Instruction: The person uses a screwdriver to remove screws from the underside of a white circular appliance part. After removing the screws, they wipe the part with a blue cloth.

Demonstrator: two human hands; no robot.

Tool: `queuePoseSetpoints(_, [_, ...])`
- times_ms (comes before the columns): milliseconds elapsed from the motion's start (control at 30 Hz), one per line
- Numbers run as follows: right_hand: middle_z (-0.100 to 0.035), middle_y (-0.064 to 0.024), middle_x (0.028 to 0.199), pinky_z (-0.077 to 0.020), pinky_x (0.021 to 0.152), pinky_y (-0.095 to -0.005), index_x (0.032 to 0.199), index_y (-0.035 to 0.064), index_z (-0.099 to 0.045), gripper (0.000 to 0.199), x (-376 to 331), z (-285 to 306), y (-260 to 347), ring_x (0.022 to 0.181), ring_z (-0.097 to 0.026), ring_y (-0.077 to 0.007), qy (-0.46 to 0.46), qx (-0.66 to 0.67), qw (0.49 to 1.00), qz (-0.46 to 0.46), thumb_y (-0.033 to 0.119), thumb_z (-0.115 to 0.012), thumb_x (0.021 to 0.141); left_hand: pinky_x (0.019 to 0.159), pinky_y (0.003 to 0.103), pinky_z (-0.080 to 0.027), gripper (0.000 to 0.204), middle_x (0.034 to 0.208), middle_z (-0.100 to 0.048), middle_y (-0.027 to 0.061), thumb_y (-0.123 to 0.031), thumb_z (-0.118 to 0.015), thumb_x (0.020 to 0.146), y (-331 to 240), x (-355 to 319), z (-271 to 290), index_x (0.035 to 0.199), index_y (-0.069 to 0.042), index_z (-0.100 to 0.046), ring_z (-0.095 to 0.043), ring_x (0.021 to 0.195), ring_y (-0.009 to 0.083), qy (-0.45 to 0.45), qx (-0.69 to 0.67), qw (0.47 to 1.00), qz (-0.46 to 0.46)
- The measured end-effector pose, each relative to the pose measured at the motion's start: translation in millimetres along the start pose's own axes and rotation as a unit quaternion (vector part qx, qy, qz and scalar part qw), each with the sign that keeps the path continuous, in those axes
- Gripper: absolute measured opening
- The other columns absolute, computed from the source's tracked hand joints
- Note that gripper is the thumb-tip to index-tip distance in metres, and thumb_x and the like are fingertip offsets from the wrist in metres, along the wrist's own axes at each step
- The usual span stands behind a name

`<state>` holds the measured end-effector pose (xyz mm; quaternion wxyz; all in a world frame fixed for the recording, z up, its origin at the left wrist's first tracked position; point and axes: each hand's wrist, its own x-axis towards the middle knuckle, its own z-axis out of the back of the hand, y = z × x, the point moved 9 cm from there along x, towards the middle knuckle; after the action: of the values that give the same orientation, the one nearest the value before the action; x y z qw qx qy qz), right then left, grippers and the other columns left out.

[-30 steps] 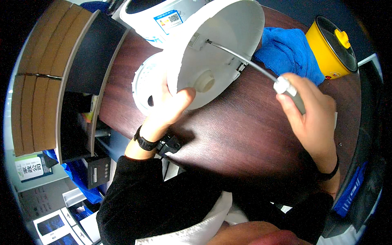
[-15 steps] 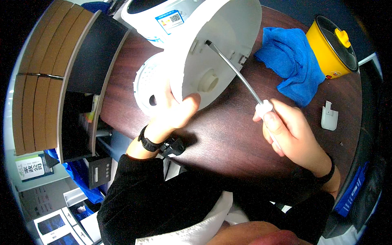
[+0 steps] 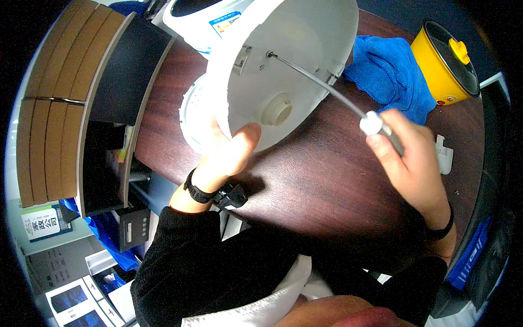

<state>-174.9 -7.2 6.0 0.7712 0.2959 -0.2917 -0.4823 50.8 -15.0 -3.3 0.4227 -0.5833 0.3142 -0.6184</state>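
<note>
Largest of all, the dark red-brown wood-grain table carries everything we describe. Held above it, tilted with its hollow side facing right, is the big white round plastic shell. Compared with half a second ago it has turned slightly, so we see more of its inner wall and less of the label on the white curved appliance housing behind.

Toward the right lie the yellow pot with a dark lid and, just beside it, the crumpled blue cloth. The white perforated round part shows partly behind the shell.

The grey-and-white-handled screwdriver with a long metal shaft has swung outward, its tip at the inner wall; we read that as a change of angle, with the work inside the shell unfinished. Whether the tip sits in a screw is too small to tell.

The right grip is closed around the handle, farther right than before. The left grip is clamped on the shell's lower-left rim, thumb in front, the fingers mostly hidden.

Smallest, the white notched plastic piece is now partly covered by the right grip.
</note>
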Motion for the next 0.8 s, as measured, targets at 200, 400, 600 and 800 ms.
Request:
queuePoseSetpoints(200, [-0.043,0.0008,0.054,-0.0243,0.037,-0.0177,0.083,0.0031,-0.049,0.029,-20.9,-47.0,-7.1,0.039,-0.033,-0.0020,0.178,0.331,0.909,-0.180,0.028,-0.039,0.093,0.068,0.030,-0.043,0.048,0.092,-0.052,0.0085,-0.002,-0.053,0.062,13.8,-10.7,-0.5,0.109,0.000,-0.044,-0.050,0.080,0.0167,0.023,-0.050,0.996,0.071])
queuePoseSetpoints(400, [-0.047,-0.0027,0.054,-0.0323,0.043,-0.0233,0.081,0.0010,-0.051,0.027,-11.9,-27.4,1.0,0.044,-0.044,-0.0099,0.091,0.128,0.987,-0.036,0.026,-0.046,0.089,0.067,0.030,-0.043,0.045,0.091,-0.052,0.0091,-0.001,-0.052,0.063,-6.7,-6.0,-11.4,0.107,0.004,-0.044,-0.050,0.078,0.0174,0.100,0.002,0.991,-0.095])
queuePoseSetpoints(600, [-0.055,-0.0109,0.070,-0.0414,0.054,-0.0337,0.091,0.0070,-0.057,0.023,-0.8,16.2,13.5,0.063,-0.057,-0.0276,-0.083,-0.272,0.956,0.075,0.022,-0.064,0.075,0.067,0.030,-0.043,0.041,0.089,-0.053,0.0093,0.000,-0.052,0.063,-7.9,-4.7,-12.9,0.104,0.004,-0.047,-0.051,0.078,0.0176,0.091,0.052,0.992,-0.066])
queuePoseSetpoints(800, [-0.058,-0.0096,0.073,-0.0421,0.054,-0.0360,0.088,0.0083,-0.058,0.026,-1.6,20.7,12.5,0.061,-0.056,-0.0287,-0.106,-0.318,0.937,0.096,0.027,-0.066,0.073,0.070,0.031,-0.043,0.042,0.093,-0.052,0.0084,-0.001,-0.053,0.066,3.7,-9.7,-10.4,0.107,0.000,-0.047,-0.051,0.083,0.0163,0.023,-0.036,0.999,0.034])
